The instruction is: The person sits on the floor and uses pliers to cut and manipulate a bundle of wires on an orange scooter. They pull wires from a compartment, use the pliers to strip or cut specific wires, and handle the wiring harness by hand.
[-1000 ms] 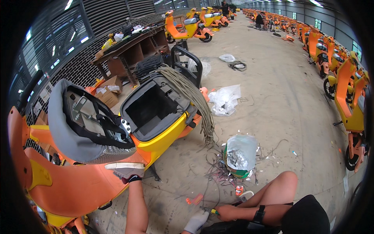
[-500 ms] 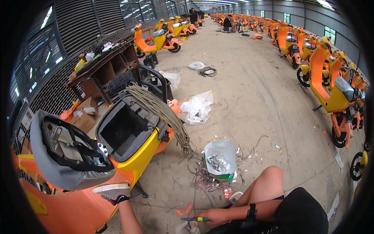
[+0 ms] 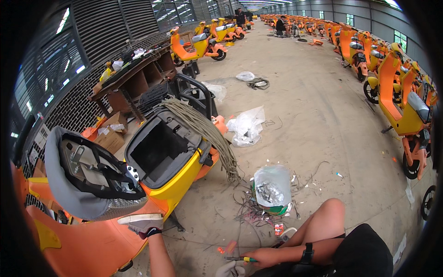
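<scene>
My left hand (image 3: 144, 224), in a grey and white glove, rests with fingers straight on the orange body (image 3: 92, 240) of a scooter. Just above it is the raised grey seat (image 3: 76, 184), its underside showing. Beside that, the black storage box (image 3: 161, 143) stands uncovered. At the lower edge my right hand (image 3: 230, 269), gloved, is partly cut off; its fingers are too unclear to read. Right beside it are pliers (image 3: 240, 259) with a green and yellow handle, held by another person's bare hand (image 3: 263, 256). A blurred reddish thing (image 3: 230, 246) lies above the pliers.
The other person's bent knee (image 3: 330, 214) is at the right. A lined bin (image 3: 271, 187) stands amid wire scraps. A rope coil (image 3: 203, 129) hangs over the scooter's rear. Plastic bags (image 3: 247, 127) lie on the floor; parked scooters (image 3: 401, 92) line the right side.
The whole view has shifted, so things sit a little farther right. My left hand keeps its place on the scooter, and the pliers stay beside my right hand.
</scene>
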Available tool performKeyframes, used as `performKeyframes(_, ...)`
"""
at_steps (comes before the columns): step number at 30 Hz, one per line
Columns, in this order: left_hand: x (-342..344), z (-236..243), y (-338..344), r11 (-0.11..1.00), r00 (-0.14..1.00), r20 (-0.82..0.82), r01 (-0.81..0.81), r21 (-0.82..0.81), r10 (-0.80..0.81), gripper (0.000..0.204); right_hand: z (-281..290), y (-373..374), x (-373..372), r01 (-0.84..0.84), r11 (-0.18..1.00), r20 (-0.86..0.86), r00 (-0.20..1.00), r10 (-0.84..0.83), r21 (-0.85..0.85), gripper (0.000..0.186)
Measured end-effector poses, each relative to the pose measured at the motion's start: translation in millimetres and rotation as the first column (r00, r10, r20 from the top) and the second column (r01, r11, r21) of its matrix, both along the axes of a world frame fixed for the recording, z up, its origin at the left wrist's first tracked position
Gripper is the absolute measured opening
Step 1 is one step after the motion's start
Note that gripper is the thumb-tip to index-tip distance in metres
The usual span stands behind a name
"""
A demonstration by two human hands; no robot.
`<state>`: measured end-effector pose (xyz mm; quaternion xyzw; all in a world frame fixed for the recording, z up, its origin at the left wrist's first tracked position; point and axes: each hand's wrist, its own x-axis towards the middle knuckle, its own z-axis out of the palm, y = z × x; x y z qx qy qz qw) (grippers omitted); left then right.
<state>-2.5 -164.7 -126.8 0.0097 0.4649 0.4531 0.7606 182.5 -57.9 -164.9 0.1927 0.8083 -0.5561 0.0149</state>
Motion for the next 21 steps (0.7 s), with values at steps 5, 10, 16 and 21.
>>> performKeyframes(5, -18, 1, 5, 0.945, 0.932, -0.168, 0.328, 0.019, -0.32, 0.024, 2, -1, 1, -0.047, 0.994, 0.149, 0.988, 0.032, 0.097, 0.059)
performKeyframes(10, -17, -2, 8, 0.875, 0.794, -0.419, 0.484, -0.003, -0.44, 0.021, 8, -2, 4, -0.052, 0.987, 0.173, 0.985, 0.024, 0.155, 0.06)
performKeyframes(16, -12, -68, -4, 0.402, -0.226, -0.717, 0.912, 0.082, 0.659, 0.018, -27, -11, 5, -0.009, 0.982, 0.113, 0.994, -0.012, 0.188, 0.056)
performKeyframes(21, 4, -81, -12, 0.537, -0.488, -0.744, 0.818, -0.207, 0.456, 0.015, -30, -18, 4, -0.009, 0.99, 0.239, 0.971, -0.026, 0.144, 0.042)
